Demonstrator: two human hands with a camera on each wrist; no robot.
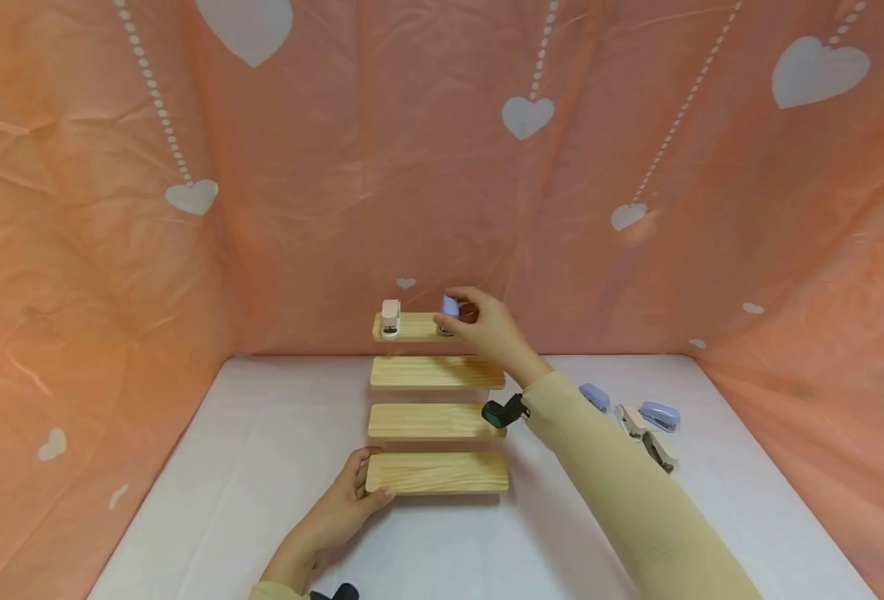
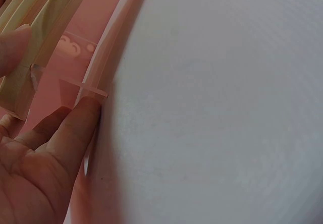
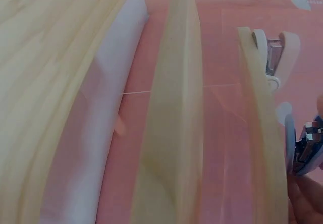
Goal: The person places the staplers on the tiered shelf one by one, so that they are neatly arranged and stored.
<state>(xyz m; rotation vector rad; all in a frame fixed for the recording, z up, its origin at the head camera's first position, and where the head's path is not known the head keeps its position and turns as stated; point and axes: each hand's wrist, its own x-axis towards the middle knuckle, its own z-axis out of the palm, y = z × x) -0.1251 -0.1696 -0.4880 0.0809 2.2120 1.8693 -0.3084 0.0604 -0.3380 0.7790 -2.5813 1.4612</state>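
Note:
A stepped rack of wooden boards (image 1: 437,473) stands on the table, with clear side pieces showing in the left wrist view. My left hand (image 1: 344,504) grips its lowest board at the left end, thumb in front and fingers behind. At the top board (image 1: 417,327) my right hand (image 1: 490,327) pinches a lavender-blue stapler (image 1: 450,307) between thumb and fingers. In the right wrist view this stapler (image 3: 309,143) is at or just above the board; contact is unclear. A pale pink stapler (image 1: 391,318) stands upright at the top board's left end.
Right of the rack on the white table (image 1: 277,467) lie a blue stapler (image 1: 595,397), another blue stapler (image 1: 660,415), a pink stapler (image 1: 631,420) and a grey-beige stapler (image 1: 661,451). A pink cloth backdrop (image 1: 442,208) with white hearts surrounds the back and sides.

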